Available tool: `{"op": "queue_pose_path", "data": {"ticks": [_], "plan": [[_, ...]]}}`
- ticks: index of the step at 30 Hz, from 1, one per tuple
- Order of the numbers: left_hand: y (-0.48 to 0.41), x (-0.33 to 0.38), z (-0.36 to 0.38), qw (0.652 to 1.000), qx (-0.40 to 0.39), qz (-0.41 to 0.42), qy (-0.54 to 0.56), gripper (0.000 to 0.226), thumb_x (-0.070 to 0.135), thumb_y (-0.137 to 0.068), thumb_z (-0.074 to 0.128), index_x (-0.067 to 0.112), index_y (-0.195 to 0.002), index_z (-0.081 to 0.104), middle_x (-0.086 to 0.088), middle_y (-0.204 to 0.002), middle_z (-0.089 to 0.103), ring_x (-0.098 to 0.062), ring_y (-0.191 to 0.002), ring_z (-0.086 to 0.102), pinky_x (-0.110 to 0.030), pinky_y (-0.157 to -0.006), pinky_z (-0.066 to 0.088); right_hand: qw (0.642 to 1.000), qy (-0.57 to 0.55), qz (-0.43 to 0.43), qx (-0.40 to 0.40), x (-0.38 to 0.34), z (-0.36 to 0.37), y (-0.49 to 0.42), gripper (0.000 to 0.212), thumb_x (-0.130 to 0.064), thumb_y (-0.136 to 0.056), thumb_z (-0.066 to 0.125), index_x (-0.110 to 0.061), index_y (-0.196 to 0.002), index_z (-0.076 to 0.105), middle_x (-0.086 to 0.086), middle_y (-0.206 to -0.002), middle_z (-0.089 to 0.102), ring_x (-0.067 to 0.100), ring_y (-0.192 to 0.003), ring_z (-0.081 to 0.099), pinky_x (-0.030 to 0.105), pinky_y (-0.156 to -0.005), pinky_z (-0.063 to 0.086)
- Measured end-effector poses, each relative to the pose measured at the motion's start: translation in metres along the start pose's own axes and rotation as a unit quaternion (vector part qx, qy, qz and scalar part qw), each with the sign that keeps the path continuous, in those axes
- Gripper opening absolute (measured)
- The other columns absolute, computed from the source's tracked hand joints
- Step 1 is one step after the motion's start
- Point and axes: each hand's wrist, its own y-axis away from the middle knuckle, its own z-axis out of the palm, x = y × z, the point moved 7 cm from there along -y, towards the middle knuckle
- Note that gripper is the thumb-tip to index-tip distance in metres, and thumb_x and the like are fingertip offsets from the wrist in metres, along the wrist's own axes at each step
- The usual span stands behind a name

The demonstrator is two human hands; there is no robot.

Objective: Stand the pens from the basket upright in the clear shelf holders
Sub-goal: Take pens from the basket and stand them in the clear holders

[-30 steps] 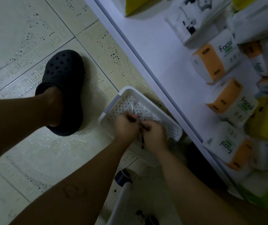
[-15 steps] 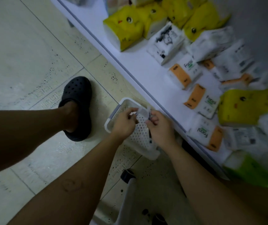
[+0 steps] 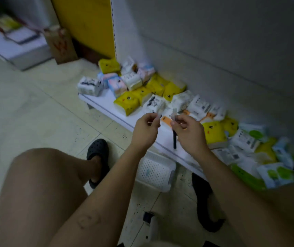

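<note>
**Head view.** Motion blur softens the whole frame, and the print on the tissue packs (image 3: 126, 102) along the low shelf (image 3: 105, 102) is unreadable. The left hand (image 3: 145, 130) pinches a small pale piece (image 3: 158, 114), too blurred to identify. The right hand (image 3: 189, 132) closes its grip on a pen (image 3: 174, 141). The pen's dark barrel hangs below the fingers and its middle is hidden. Both hands are raised above the white perforated basket (image 3: 156, 169) on the floor, which the left forearm partly covers.

Probably shop: low display shelf (image 3: 107, 104) stacked with packaged tissue packs (image 3: 127, 102).
</note>
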Motion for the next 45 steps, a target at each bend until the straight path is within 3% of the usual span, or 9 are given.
{"op": "queue_pose_path", "data": {"ticks": [2,6,12,14,18,26,30,36,45], "plan": [[0.004,0.043,0.006,0.999,-0.011,0.050,0.001,0.013,0.022,-0.096,0.058,0.013,-0.101,0.067,0.004,-0.087,0.066,-0.016,-0.083,0.062,-0.045,-0.085,0.055,0.999,-0.014,-0.024,0.042,-0.027,-0.033,0.003,0.017,-0.021,-0.092,0.064,-0.011,-0.106,0.068,-0.006,-0.093,0.065,0.002,-0.077,0.059,0.009,-0.071,0.045],[0.027,0.128,0.034,0.988,-0.087,0.123,0.043,0.011,0.023,-0.095,0.061,0.018,-0.094,0.070,0.004,-0.079,0.067,-0.010,-0.075,0.061,-0.038,-0.078,0.056,0.990,-0.064,-0.061,0.112,-0.071,-0.094,0.017,0.016,-0.020,-0.090,0.067,-0.011,-0.102,0.070,-0.007,-0.083,0.067,-0.004,-0.071,0.061,0.023,-0.073,0.051],[0.058,0.220,0.075,0.968,-0.140,0.208,0.027,0.012,0.016,-0.094,0.061,0.013,-0.102,0.069,0.003,-0.089,0.071,-0.004,-0.082,0.065,-0.034,-0.084,0.054,0.967,-0.100,-0.118,0.201,-0.120,-0.190,0.042,0.018,-0.015,-0.087,0.070,-0.031,-0.091,0.062,-0.010,-0.077,0.065,0.014,-0.074,0.066,0.040,-0.077,0.058],[0.070,0.249,0.088,0.961,-0.153,0.231,0.024,0.015,0.018,-0.092,0.063,0.010,-0.105,0.069,-0.001,-0.089,0.070,-0.011,-0.083,0.064,-0.038,-0.080,0.055,0.963,-0.079,-0.133,0.219,-0.133,-0.222,0.054,0.014,-0.018,-0.087,0.070,-0.029,-0.094,0.063,-0.009,-0.079,0.066,0.016,-0.078,0.068,0.041,-0.077,0.058],[0.096,0.305,0.118,0.936,-0.183,0.302,0.011,0.008,0.020,-0.091,0.066,0.020,-0.097,0.070,0.008,-0.086,0.069,-0.005,-0.078,0.063,-0.026,-0.068,0.053,0.951,-0.051,-0.153,0.264,-0.152,-0.283,0.079,0.012,-0.020,-0.088,0.069,-0.026,-0.098,0.064,-0.002,-0.083,0.070,0.016,-0.078,0.068,0.043,-0.074,0.058],[0.140,0.401,0.178,0.867,-0.254,0.427,-0.016,0.041,0.018,-0.094,0.061,0.026,-0.134,0.052,0.001,-0.089,0.066,-0.012,-0.077,0.065,-0.023,-0.065,0.056,0.927,-0.045,-0.182,0.323,-0.179,-0.384,0.091,0.027,-0.016,-0.089,0.068,-0.029,-0.111,0.057,-0.011,-0.086,0.063,0.010,-0.078,0.065,0.034,-0.075,0.059],[0.143,0.437,0.202,0.845,-0.261,0.466,-0.021,0.037,0.019,-0.093,0.062,0.031,-0.128,0.057,-0.003,-0.094,0.064,-0.016,-0.077,0.064,-0.030,-0.070,0.057,0.914,-0.031,-0.197,0.352,-0.182,-0.422,0.089,0.051,-0.012,-0.091,0.064,-0.031,-0.136,0.049,-0.002,-0.087,0.061,0.017,-0.075,0.063,0.029,-0.069,0.058],[0.135,0.481,0.238,0.838,-0.256,0.481,-0.016,0.032,0.020,-0.090,0.065,0.034,-0.118,0.058,0.004,-0.103,0.064,-0.007,-0.083,0.066,-0.024,-0.069,0.058,0.891,-0.003,-0.200,0.407,-0.180,-0.484,0.074,0.045,-0.014,-0.090,0.065,-0.031,-0.130,0.053,-0.004,-0.092,0.061,0.019,-0.075,0.067,0.041,-0.069,0.060],[0.113,0.521,0.296,0.823,-0.205,0.529,-0.014,0.031,0.018,-0.089,0.068,0.029,-0.116,0.061,0.008,-0.103,0.063,-0.001,-0.079,0.065,-0.010,-0.064,0.053,0.877,0.008,-0.182,0.444,-0.162,-0.552,0.037,0.043,-0.012,-0.091,0.064,-0.029,-0.129,0.053,-0.007,-0.098,0.059,0.015,-0.077,0.069,0.042,-0.070,0.060]]}}
